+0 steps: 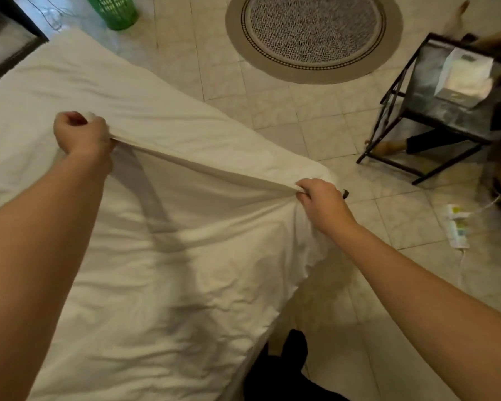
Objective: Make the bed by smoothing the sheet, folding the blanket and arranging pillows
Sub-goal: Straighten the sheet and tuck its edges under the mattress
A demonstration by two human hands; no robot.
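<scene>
We stand at the corner of the big bed, and the white crumpled cotton sheet [162,256] covers it from edge to edge. We think this is the sheet-smoothing step; no blanket or pillows show yet. Our left hand [80,133] is a closed fist over the bed, pinching a fold of sheet. Our right hand [320,195] pinches the same fold at the bed's corner, so the fold is pulled tight between them. Next we likely pull it flat and lay it down. Beyond the bed's corner the pale tiled floor [315,131] gives room to step. Farther off stand a round grey rug [313,33], a black metal side table [434,111] and a green plastic basket [117,11].
</scene>
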